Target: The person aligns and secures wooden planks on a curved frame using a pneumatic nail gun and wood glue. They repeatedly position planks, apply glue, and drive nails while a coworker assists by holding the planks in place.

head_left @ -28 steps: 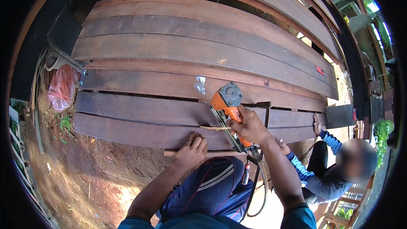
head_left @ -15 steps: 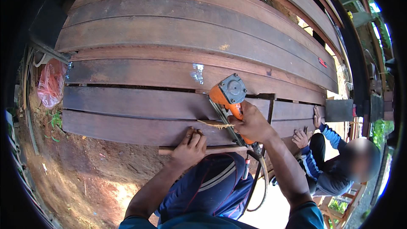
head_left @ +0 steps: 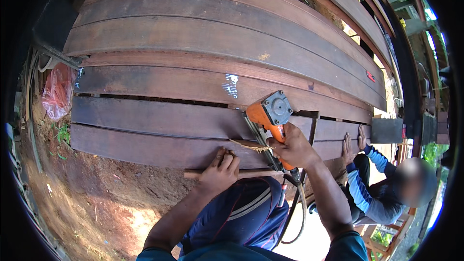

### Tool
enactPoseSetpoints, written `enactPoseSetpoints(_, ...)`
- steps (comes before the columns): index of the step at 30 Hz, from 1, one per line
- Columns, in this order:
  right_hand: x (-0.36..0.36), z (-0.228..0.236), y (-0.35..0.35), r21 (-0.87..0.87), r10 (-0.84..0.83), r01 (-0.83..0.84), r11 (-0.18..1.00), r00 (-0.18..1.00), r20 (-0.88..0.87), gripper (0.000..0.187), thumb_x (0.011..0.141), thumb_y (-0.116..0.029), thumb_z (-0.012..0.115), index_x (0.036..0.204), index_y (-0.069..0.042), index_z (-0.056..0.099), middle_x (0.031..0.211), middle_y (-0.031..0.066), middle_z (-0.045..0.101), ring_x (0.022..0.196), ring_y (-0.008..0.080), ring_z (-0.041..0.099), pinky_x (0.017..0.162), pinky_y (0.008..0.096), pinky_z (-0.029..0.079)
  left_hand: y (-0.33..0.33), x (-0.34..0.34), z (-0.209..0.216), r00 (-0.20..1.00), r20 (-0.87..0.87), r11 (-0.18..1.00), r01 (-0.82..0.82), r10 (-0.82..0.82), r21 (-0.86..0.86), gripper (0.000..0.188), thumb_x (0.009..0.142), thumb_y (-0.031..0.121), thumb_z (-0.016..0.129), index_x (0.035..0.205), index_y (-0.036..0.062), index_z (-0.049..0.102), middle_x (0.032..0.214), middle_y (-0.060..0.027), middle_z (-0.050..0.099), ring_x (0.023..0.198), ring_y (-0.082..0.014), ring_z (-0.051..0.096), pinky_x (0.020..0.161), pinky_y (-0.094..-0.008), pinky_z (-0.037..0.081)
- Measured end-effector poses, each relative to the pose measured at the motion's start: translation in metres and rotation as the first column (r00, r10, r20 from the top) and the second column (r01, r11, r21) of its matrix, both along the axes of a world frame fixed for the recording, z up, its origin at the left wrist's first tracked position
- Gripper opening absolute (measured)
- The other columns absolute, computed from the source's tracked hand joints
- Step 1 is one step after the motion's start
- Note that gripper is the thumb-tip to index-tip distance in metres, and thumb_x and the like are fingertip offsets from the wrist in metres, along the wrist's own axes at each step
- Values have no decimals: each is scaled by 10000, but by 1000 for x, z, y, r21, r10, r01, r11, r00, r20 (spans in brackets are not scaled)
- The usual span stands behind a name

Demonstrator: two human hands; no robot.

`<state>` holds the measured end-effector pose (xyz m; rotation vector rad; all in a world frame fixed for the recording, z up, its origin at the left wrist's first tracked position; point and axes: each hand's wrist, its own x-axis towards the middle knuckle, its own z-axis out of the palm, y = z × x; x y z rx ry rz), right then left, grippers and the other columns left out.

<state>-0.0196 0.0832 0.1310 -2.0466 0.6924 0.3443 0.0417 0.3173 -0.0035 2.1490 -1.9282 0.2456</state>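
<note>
My right hand (head_left: 296, 148) is wrapped round the handle of an orange nail gun (head_left: 261, 114) with a grey head, whose magazine slants across the two nearest boards. A thin, splintered strip of wood (head_left: 249, 144) sticks out beside the magazine, under my right fingers. My left hand (head_left: 221, 169) grips the near edge of the front plank (head_left: 145, 146) with bent fingers; its thumb is hidden. A narrow wooden batten (head_left: 193, 174) runs below that edge, under my left hand. From the gun's handle end an air hose (head_left: 303, 208) hangs down beside my knee.
More dark planks (head_left: 193, 34) lie side by side beyond. At the right a co-worker's hands (head_left: 349, 149) rest at the boards' near edge. A red object (head_left: 370, 76) lies on the far boards. Left stands a clear bag (head_left: 58, 94) with reddish contents, on bare soil.
My right hand and the nail gun have shifted slightly right and nearer to me. The co-worker's closer hand has moved up flat against the plank edge. My left hand keeps its grip.
</note>
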Motion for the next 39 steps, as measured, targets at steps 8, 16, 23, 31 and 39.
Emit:
enactPoseSetpoints(8, 1, -3, -12, -6, 48, -48, 999, 999, 8, 404, 873, -65, 707, 1235, 59, 579, 957, 226, 699, 878, 264, 694, 849, 382, 544, -1, 1, 0, 1000, 19, 1000, 21, -21, 14, 337, 853, 176, 595, 1046, -60, 738, 1068, -137, 646, 1051, -278, 598, 1145, -462, 490)
enactPoseSetpoints(16, -3, -12, -9, -73, 115, -103, 992, 977, 181, 319, 855, -37, 683, 1160, 31, 617, 948, 184, 701, 869, 211, 666, 857, 372, 541, -1, -1, -1, 1000, 9, 1000, 0, 0, -3, 303, 845, 161, 601, 1024, -47, 729, 1074, -134, 650, 1054, -267, 612, 1151, -440, 492)
enactPoseSetpoints(23, -6, -15, -5, 13, 49, -53, 999, 979, 200, 284, 838, -26, 662, 1113, 38, 636, 942, 190, 698, 860, 249, 676, 846, 367, 537, 1, 0, 1, 1000, -16, 1000, 2, -2, 2, 321, 851, 168, 600, 1047, -54, 725, 1113, -138, 644, 1074, -278, 597, 1150, -445, 489)
enactPoseSetpoints(31, -12, -34, -5, 38, 44, -54, 998, 972, 232, 335, 827, -32, 688, 1144, 59, 631, 933, 196, 706, 853, 268, 698, 840, 365, 548, 3, -3, -3, 999, -42, 1000, 7, -8, -11, 324, 849, 181, 606, 1042, -50, 726, 1124, -140, 636, 1088, -283, 588, 1139, -452, 494)
enactPoseSetpoints(39, -4, -11, -2, 111, -62, 67, 992, 997, -46, 403, 858, -17, 687, 1259, -7, 656, 808, 55, 658, 653, 120, 603, 626, 314, 513, 3, -3, -6, 1000, -15, 1000, 6, -6, -17, 292, 869, 181, 606, 1027, -27, 737, 1154, -137, 632, 1138, -281, 584, 1155, -448, 471)
